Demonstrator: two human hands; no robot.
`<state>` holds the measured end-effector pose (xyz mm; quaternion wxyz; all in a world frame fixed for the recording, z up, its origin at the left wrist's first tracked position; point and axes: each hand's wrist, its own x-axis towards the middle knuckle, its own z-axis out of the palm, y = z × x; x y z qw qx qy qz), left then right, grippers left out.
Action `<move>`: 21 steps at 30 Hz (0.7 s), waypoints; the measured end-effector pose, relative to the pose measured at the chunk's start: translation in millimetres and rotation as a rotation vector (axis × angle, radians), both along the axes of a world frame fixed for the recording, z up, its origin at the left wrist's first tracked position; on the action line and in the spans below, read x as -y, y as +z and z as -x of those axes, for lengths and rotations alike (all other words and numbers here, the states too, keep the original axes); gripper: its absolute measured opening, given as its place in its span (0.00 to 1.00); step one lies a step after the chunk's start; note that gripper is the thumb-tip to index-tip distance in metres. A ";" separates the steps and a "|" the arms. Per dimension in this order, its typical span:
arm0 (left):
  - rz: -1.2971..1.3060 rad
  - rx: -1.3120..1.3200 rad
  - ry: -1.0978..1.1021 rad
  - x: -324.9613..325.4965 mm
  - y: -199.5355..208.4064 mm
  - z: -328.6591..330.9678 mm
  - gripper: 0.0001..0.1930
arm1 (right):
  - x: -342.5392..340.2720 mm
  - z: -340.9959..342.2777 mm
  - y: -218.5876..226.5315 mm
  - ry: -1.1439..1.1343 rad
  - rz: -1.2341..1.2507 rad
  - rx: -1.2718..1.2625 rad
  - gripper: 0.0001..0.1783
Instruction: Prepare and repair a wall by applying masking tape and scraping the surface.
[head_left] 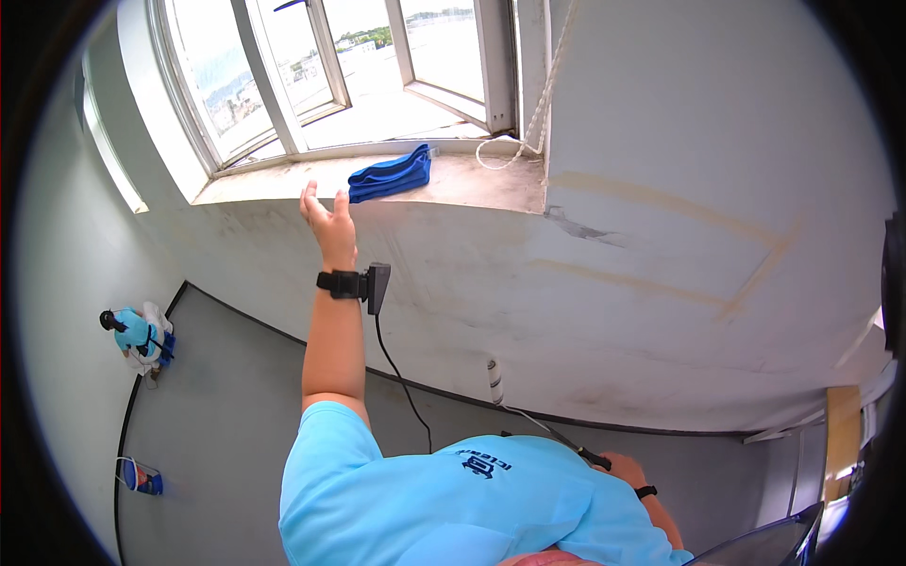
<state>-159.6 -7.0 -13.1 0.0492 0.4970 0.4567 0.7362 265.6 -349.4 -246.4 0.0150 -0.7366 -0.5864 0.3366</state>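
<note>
My left hand is raised toward the window sill, its fingers apart and nothing in them. Just beside its fingertips, a folded blue cloth lies on the sill; whether they touch is hard to tell. Low on the right, my right hand is closed around the black handle of a paint roller. The roller's pale sleeve points up, close to the bottom of the wall, and its thin metal rod runs down to the grip.
Above the sill stand open window casements, with a white cord hanging at their right. The white wall has smudges and yellowish strips. A person crouches at far left, near a blue bucket. A black cable hangs from my left wrist.
</note>
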 end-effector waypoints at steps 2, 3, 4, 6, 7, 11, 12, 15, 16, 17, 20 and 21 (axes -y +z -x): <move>-0.016 -0.107 0.060 22.3 -24.8 0.7 0.24 | 3.5 -6.6 1.7 -0.001 -0.002 -0.035 0.23; 0.028 -0.130 0.046 37.3 -42.6 -4.2 0.23 | 4.3 -10.5 3.0 0.004 0.003 -0.030 0.23; 0.068 -0.155 0.033 57.8 -59.2 -12.8 0.23 | 4.2 -14.7 4.6 0.016 -0.025 -0.080 0.24; 0.186 -0.336 -0.016 92.9 -109.7 -25.6 0.22 | -2.0 -20.6 7.1 0.027 -0.056 -0.128 0.24; 0.225 -0.457 0.004 117.0 -131.0 -39.8 0.21 | -4.2 -23.2 8.4 0.048 -0.081 -0.166 0.24; 0.480 -0.622 -0.355 220.9 -198.2 -73.7 0.12 | -22.6 -30.7 13.3 0.150 -0.185 -0.339 0.25; 0.572 -0.581 -0.492 243.3 -205.9 -82.2 0.11 | -28.2 -31.7 13.9 0.161 -0.181 -0.340 0.25; 0.651 -0.632 -0.627 281.9 -223.8 -107.7 0.13 | -38.4 -33.6 26.2 0.191 -0.148 -0.661 0.23; 0.746 -0.520 -0.750 289.6 -224.4 -117.2 0.15 | -40.4 -33.9 30.2 0.197 -0.143 -0.660 0.23; 0.836 -0.403 -0.872 295.8 -224.6 -125.9 0.17 | -41.6 -34.6 33.6 0.190 -0.126 -0.781 0.22; 0.809 -0.501 -0.906 291.0 -214.8 -145.4 0.21 | -44.5 -34.2 52.2 0.221 -0.126 -0.949 0.20; 0.809 -0.499 -0.899 286.1 -210.0 -151.1 0.21 | -44.6 -34.3 57.2 0.225 -0.091 -1.023 0.19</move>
